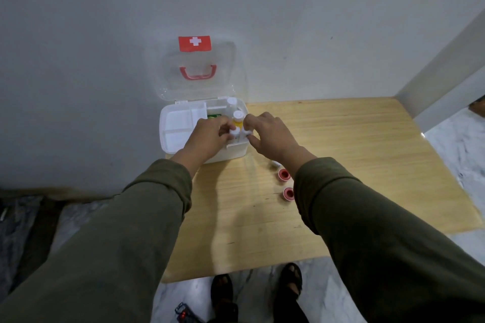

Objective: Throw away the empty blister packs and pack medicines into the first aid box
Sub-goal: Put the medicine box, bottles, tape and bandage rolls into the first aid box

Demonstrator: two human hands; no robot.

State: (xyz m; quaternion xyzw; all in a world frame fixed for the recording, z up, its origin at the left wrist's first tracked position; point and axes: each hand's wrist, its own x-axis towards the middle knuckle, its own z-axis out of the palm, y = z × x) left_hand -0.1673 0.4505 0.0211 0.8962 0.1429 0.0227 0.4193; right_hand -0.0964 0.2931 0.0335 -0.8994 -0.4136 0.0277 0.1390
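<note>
The white first aid box (173, 144) stands open at the table's far left corner, its clear lid (196, 73) with a red cross label leaning against the wall. A white divided tray fills its left half. On the right side stand several small white-capped bottles (237, 114), one with yellow contents, next to a green pack (214, 116). My left hand (210, 136) reaches into the box and grips a small white bottle (51, 134). My right hand (270, 136) hovers at the box's right edge, fingers around another small white bottle (246, 131).
Two red-cored tape rolls (283, 174) (288, 193) and a small white item (275, 164) lie on the wooden table (354, 152) beside my right forearm. The wall runs behind the box. Sandalled feet and a dark object with a red part (183, 313) are on the marble floor below.
</note>
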